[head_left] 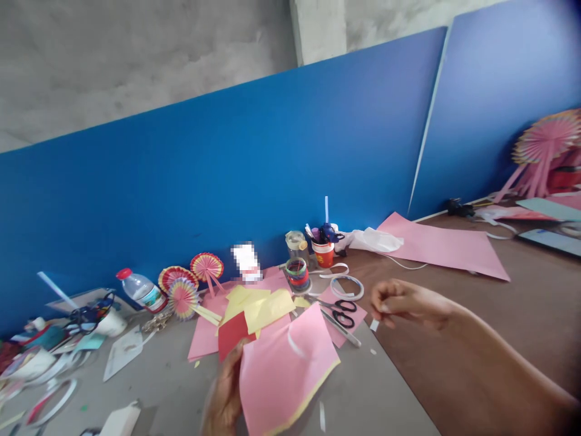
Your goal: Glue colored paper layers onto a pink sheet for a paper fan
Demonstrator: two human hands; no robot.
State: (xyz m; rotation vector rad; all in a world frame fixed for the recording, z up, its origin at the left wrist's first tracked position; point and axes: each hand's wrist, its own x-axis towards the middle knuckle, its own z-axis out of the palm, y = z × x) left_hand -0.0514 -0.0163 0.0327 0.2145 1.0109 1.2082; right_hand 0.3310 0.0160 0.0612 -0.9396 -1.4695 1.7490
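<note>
One pink sheet (284,369) gripped in left hand (227,387), one white bit (374,325) pinched in right hand (399,301). Also spotting three small fans (183,298), one bottle (144,292), one red cup (323,255).

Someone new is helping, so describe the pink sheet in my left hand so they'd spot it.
Below the blue partition is a grey tabletop. At its near side, the left hand holds the pink sheet. Unlike the pink sheets behind it, this one has a yellow near edge.

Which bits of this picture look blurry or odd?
In the head view, the clutter at lower left looks smeared; the left hand has soft edges; a bright white patch is blocky; the top right corner darkens.
</note>
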